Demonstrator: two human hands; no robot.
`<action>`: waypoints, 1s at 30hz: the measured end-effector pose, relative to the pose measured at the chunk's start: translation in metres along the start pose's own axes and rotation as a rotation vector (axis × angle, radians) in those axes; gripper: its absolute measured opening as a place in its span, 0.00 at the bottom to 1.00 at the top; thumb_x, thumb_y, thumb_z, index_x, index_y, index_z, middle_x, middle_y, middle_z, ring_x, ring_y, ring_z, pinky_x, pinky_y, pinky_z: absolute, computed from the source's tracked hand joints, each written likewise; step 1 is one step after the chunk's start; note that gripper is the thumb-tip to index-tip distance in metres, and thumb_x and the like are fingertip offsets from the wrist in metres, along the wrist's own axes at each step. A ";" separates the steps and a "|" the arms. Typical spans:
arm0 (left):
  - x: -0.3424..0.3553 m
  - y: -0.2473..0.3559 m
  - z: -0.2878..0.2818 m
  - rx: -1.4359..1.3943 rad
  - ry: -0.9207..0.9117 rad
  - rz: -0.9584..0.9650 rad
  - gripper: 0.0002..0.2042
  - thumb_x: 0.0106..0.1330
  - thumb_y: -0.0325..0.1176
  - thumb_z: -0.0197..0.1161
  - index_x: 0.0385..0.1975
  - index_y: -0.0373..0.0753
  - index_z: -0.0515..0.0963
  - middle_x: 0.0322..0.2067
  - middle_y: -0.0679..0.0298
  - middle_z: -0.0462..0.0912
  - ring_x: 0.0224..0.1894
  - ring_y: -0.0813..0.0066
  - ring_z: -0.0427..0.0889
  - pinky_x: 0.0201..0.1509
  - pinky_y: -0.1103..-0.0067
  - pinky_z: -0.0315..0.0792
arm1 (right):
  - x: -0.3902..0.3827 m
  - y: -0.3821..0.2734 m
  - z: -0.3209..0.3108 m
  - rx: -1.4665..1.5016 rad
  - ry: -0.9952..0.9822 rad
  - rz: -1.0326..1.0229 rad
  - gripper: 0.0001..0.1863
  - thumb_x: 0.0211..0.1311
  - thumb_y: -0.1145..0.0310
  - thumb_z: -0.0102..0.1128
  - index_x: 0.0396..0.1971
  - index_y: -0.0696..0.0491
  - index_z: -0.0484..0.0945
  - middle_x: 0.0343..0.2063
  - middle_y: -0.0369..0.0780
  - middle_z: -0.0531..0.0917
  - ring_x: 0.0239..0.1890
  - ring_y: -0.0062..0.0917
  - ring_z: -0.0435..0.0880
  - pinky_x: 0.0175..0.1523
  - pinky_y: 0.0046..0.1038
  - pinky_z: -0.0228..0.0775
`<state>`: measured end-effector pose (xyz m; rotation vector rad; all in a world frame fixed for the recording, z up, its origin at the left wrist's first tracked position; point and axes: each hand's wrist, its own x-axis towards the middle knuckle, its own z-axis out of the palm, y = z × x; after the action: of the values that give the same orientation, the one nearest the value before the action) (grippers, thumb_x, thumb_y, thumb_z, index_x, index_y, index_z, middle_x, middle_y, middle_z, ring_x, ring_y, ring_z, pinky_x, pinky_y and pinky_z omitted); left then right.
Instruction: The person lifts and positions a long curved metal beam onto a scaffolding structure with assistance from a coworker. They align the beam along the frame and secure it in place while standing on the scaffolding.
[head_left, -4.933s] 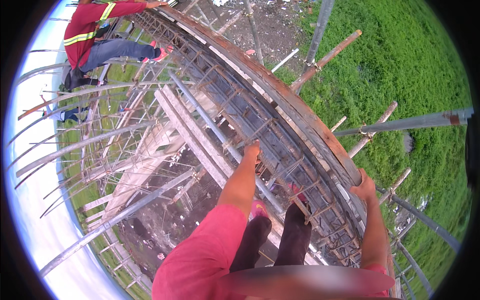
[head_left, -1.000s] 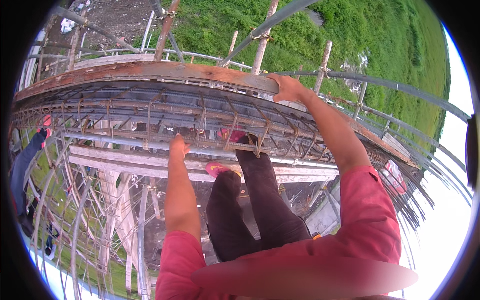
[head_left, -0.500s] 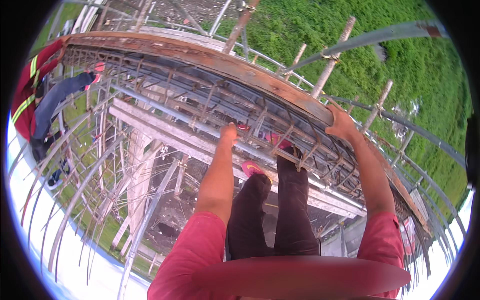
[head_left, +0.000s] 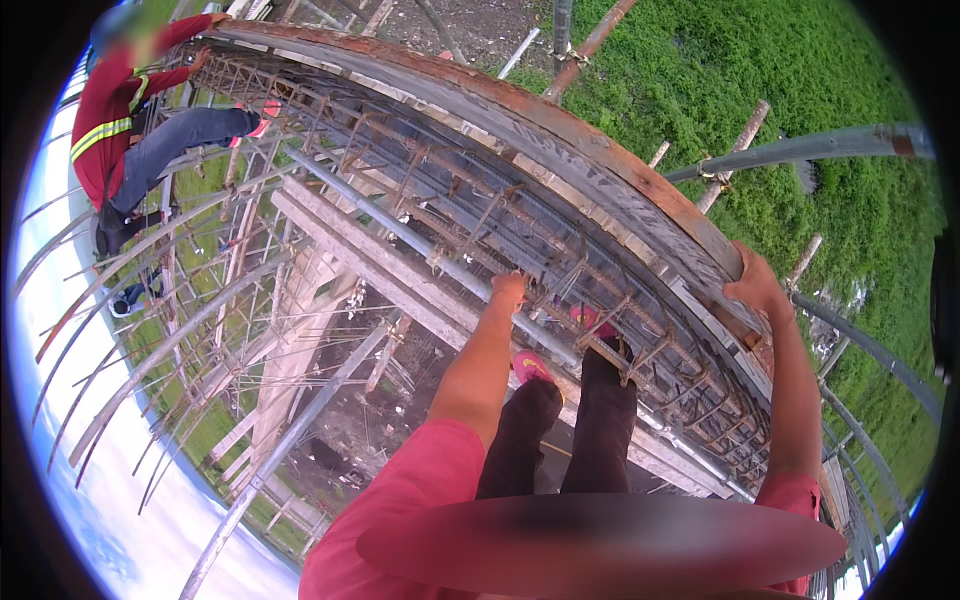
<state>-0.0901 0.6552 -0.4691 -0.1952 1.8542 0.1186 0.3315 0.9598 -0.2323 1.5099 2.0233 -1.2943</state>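
A long formwork panel (head_left: 600,165) with a rusty brown edge and grey inner face runs along the far side of a rebar cage (head_left: 480,225). My right hand (head_left: 757,285) is closed over the panel's top edge near its right end. Lower and to the left, my left hand (head_left: 508,290) is closed at the near side of the cage, seemingly round a rebar; its fingertips are partly hidden. At the panel's far left end, a co-worker (head_left: 105,145) in a red top with reflective bands has one hand on the same edge and the other just below.
A grey scaffold pipe (head_left: 400,230) and pale beams (head_left: 370,275) run along the cage's near side. My feet in pink shoes (head_left: 535,367) stand among them, high above the ground. Upright rebars (head_left: 150,400) crowd the left. Scaffold poles (head_left: 735,155) and green growth lie beyond the panel.
The panel has tilted outward from the cage, showing more of its grey inner face. My right hand has moved with it. My view has shifted, and the co-worker shows more fully.
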 end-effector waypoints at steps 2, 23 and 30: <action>-0.025 0.009 -0.007 0.017 -0.020 0.022 0.25 0.77 0.50 0.47 0.66 0.39 0.65 0.55 0.55 0.79 0.45 0.56 0.88 0.48 0.54 0.78 | 0.003 0.006 -0.023 -0.017 0.046 0.046 0.44 0.33 0.63 0.69 0.61 0.56 0.72 0.46 0.51 0.84 0.49 0.42 0.84 0.58 0.36 0.73; -0.066 0.017 -0.014 0.037 0.060 0.095 0.28 0.77 0.51 0.51 0.64 0.32 0.67 0.56 0.53 0.78 0.43 0.60 0.87 0.49 0.60 0.80 | -0.042 0.244 -0.078 -0.345 0.238 0.320 0.45 0.42 0.67 0.67 0.68 0.50 0.66 0.56 0.53 0.80 0.61 0.47 0.78 0.65 0.40 0.69; -0.077 0.023 -0.010 0.017 0.132 0.073 0.27 0.76 0.50 0.51 0.63 0.32 0.68 0.55 0.55 0.79 0.42 0.61 0.87 0.50 0.58 0.78 | -0.027 0.330 -0.059 -0.519 0.454 0.395 0.51 0.52 0.73 0.63 0.77 0.39 0.50 0.73 0.47 0.62 0.72 0.48 0.63 0.72 0.51 0.59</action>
<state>-0.0823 0.6819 -0.3929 -0.1264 1.9935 0.1435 0.6477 1.0030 -0.3384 1.9027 1.9425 -0.2575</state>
